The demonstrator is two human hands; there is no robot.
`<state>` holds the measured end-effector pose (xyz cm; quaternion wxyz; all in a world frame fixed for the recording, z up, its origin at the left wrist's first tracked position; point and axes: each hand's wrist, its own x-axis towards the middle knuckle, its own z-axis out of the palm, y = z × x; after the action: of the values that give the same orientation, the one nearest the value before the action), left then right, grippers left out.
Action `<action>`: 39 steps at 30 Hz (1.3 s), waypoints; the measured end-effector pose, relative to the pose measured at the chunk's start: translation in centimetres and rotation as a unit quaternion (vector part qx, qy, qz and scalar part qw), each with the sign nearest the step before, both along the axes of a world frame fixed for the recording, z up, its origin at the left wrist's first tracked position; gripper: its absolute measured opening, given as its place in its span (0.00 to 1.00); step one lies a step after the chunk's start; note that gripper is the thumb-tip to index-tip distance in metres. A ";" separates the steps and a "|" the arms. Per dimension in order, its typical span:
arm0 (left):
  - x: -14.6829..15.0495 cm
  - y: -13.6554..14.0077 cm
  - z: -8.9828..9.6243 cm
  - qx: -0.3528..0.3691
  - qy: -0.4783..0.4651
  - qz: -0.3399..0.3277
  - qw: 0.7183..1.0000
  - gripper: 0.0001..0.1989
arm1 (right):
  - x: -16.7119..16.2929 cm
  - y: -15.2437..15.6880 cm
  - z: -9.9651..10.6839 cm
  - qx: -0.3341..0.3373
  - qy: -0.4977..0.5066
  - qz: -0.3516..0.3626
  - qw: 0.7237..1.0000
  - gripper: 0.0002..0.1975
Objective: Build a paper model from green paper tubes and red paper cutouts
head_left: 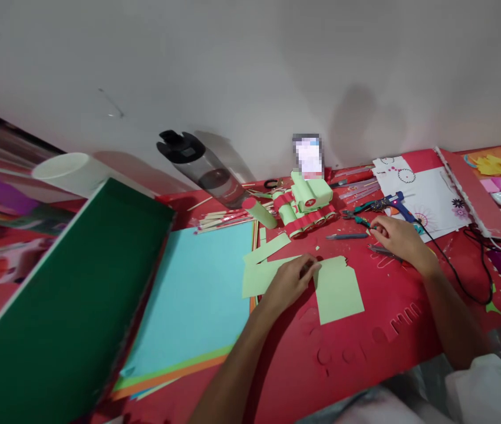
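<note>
My left hand (290,280) rests on the table with its fingers pinched together at the upper left edge of a light green paper sheet (339,292). That sheet has a small torn or notched corner at its upper right. My right hand (395,237) has its fingers closed at the handle end of small green-handled pliers (359,221). Under and beside that hand lie a grey pair of scissors or cutters (383,252) and a slim craft knife (346,237). Behind both hands stands a light green and red paper model (307,203) with wheels, beside an upright green paper roll (261,213).
A dark-lidded bottle (210,174) and a lit phone (307,156) stand against the wall. Coloured sheets (193,294) lie left, beside a green board (73,294). At right are a blue glue gun (403,206), its black cord (458,280) and patterned white paper (442,206).
</note>
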<state>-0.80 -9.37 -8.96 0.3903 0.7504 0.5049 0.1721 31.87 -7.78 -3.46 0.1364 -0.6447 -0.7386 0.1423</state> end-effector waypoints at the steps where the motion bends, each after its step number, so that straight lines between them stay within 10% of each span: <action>1: 0.0 0.0 -0.2 0.026 0.005 0.014 1.000 0.15 | 0.2 0.2 -0.2 0.019 0.004 -0.016 1.000 0.05; 6: -0.1 0.3 -1.4 0.108 0.025 0.064 0.992 0.15 | 0.5 0.6 -0.8 0.099 0.034 -0.051 0.993 0.06; 12: -0.7 0.1 -1.6 0.195 0.027 0.082 0.977 0.13 | -4.2 0.7 -3.1 0.075 -0.064 0.118 0.988 0.10; 21: -2.4 -0.4 -0.7 0.336 0.071 0.045 0.938 0.11 | -6.0 0.3 -3.3 0.078 -0.191 0.186 0.961 0.19; 26: -0.7 -1.4 -0.4 0.412 0.071 -0.023 0.908 0.17 | -8.3 -1.5 -1.8 0.067 0.020 0.287 0.955 0.12; 34: 0.1 -2.3 0.0 0.301 0.081 -0.068 0.948 0.17 | -12.2 -2.7 -2.3 -0.038 0.455 0.095 0.885 0.11; 39: 0.6 -3.0 -0.4 0.243 0.112 -0.166 0.949 0.17 | -12.6 -2.5 -2.6 -0.199 0.496 0.125 0.836 0.14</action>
<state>-0.23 -12.37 -9.41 0.1603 0.9102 0.3564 0.1371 19.23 -10.27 -6.08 0.3342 -0.4032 -0.6019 0.6028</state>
